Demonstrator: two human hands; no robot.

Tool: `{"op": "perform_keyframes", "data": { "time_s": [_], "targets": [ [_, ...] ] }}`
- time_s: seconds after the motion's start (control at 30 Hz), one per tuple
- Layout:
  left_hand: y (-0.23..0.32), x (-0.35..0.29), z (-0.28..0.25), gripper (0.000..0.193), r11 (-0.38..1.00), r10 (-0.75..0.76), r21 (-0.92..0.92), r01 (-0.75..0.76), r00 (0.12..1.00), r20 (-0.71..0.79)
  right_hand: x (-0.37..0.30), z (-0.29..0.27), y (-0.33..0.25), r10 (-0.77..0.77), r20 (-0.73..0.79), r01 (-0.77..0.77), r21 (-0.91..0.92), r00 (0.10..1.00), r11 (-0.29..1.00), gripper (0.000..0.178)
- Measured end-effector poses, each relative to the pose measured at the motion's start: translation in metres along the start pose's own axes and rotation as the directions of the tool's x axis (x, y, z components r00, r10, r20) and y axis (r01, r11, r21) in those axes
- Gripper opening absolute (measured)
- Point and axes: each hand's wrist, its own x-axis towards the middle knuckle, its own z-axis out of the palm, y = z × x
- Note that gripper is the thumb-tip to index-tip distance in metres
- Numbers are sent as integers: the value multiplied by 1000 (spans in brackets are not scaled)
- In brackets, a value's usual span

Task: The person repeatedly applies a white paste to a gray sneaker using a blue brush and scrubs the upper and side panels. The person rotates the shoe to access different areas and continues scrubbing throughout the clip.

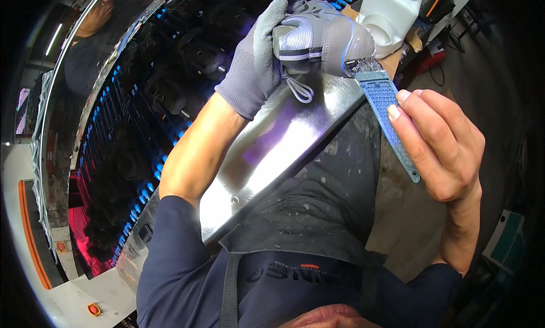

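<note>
My left hand (250, 72), in a grey knit glove, is closed around a grey shoe upper (335, 41) and holds it up over the metal ledge. The shoe has a dark stripe on its side, and a loop of lace (300, 90) hangs from it. Wet-looking sheen shows along its edge, near a thin blue line. Bare, my right hand (445, 140) pinches the blue textured handle of a flat brush (386, 109). The brush's dark bristles touch the shoe's lower edge. Part of the shoe is hidden behind the gloved fingers.
A shiny metal ledge (278, 152) slopes between my body and a dark conveyor with blue-tipped rods (142, 194). A white plastic container (392, 15) stands just beyond the shoe, on cardboard. A dark apron (306, 209) covers my lap. Another person (85, 49) shows at the upper left.
</note>
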Motion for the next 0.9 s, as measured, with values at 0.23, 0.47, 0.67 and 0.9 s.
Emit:
{"op": "perform_keyframes", "data": {
  "time_s": [0.23, 0.47, 0.67, 0.9],
  "targets": [
    [-7, 4, -16, 52, 956, 215, 187, -226, 973, 79, -6, 2, -6, -6, 18, 6, -35, 1000, 999, 31],
    [-10, 3, -19, 48, 913, 327, 215, -347, 937, 125, -14, -3, -6, 66, 106, -71, 45, 992, 996, 32],
    [-6, -8, 4, 46, 975, 194, 132, -179, 975, -109, -20, -26, 0, 406, 46, -396, 345, 913, 851, 33],
    [-11, -9, 21, 49, 956, 212, 247, -157, 953, -216, -3, -24, -2, 438, 22, -413, 378, 899, 829, 29]
  ]
}}
